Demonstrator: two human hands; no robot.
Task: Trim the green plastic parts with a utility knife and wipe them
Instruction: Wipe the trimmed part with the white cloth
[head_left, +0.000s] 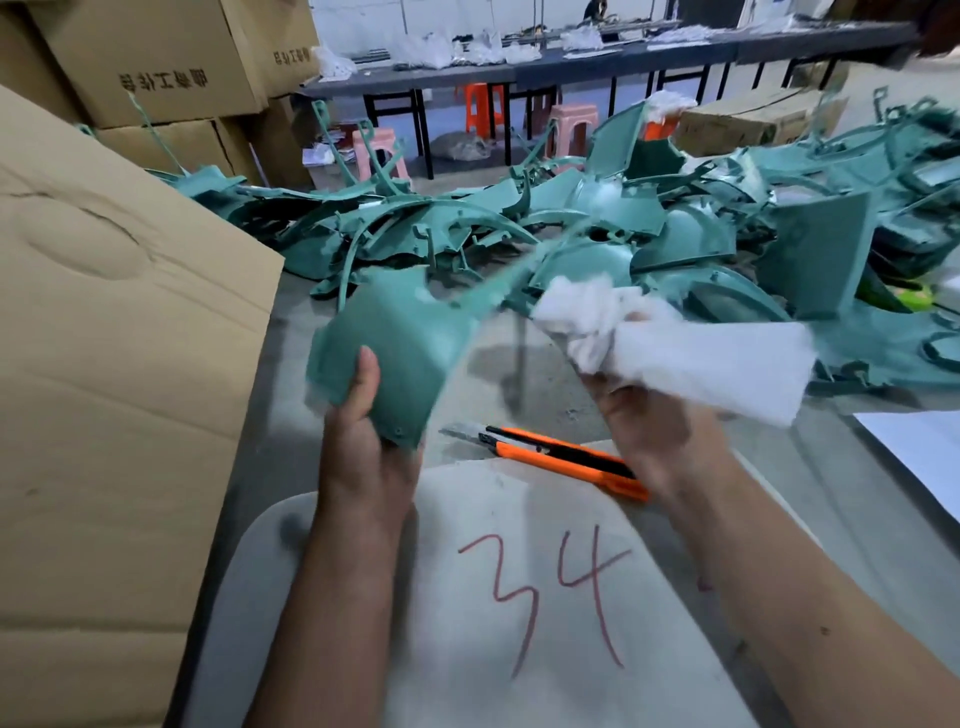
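**A:** What are the fingers doing?

**B:** The left hand (363, 447) grips a green plastic part (395, 353) by its near edge. The thumb (367, 371) lies flat on the face turned toward the camera, and the other fingers are curled behind the piece, out of sight. The right hand (660, 421) is clenched round a bunch of white cloth (675, 353), which spills out above and to the right of the fist.

**A:** And where is the part?

**B:** Held up above the table (519, 374), left of centre. A thin green strip of it runs up and to the right, and the cloth meets it near that strip. Both are blurred, so I cannot tell exactly where they touch.

**A:** The knife?

**B:** The orange and black utility knife (561, 457) lies flat on the table between the two wrists, with a little blade showing at its left end. Neither hand touches it. Its right end is hidden under the right hand.

**A:** More parts?

**B:** A large heap of green plastic parts (597, 223) covers the far side of the table, from the middle out to the right edge.

**A:** Anything else close by?

**B:** A pale sheet (519, 597) marked "34" in red lies under the forearms. A big cardboard box (119, 364) stands at the left, with more boxes (166, 67) stacked behind it. In the background stands a long dark bench (571, 62) with white bags on it, with pink and orange stools (379, 150) beneath.
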